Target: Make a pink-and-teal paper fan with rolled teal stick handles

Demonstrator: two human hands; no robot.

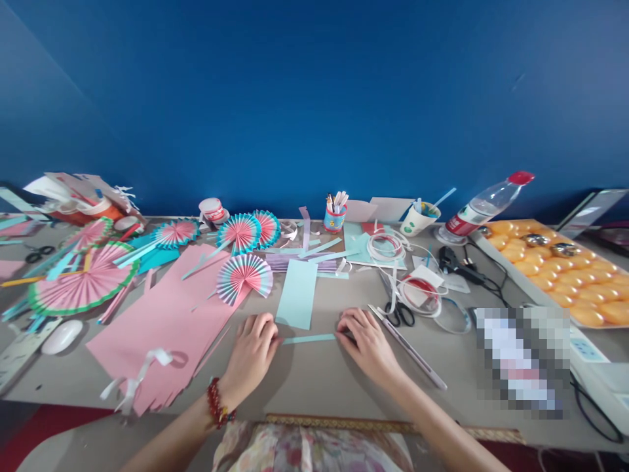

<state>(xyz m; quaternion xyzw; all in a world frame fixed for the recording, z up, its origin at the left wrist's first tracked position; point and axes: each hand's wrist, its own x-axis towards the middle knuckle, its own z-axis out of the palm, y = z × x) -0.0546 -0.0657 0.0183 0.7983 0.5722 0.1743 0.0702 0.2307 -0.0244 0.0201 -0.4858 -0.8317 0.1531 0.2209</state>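
A narrow pale blue paper strip [309,339] stretches level between my two hands, low over the grey table. My left hand [253,347] has its curled fingers closed at the strip's left end. At the other end, my right hand [366,344] pinches with thumb and bent fingers. Just beyond the strip lies a pale blue paper rectangle [297,295]. A utility knife [413,354] rests to the right of my right hand, near black-handled scissors [401,314]. Left of my left hand are a large pink paper sheet [171,314] and a pleated paper fan [243,278].
Several pleated fans, including a green-edged one [88,278], cover the left side. A pencil cup [335,216], a paper cup [420,218] and a plastic bottle [479,213] stand at the back. Coiled white ribbon [386,246], a black cable [472,275] and an orange bumpy tray [555,269] occupy the right.
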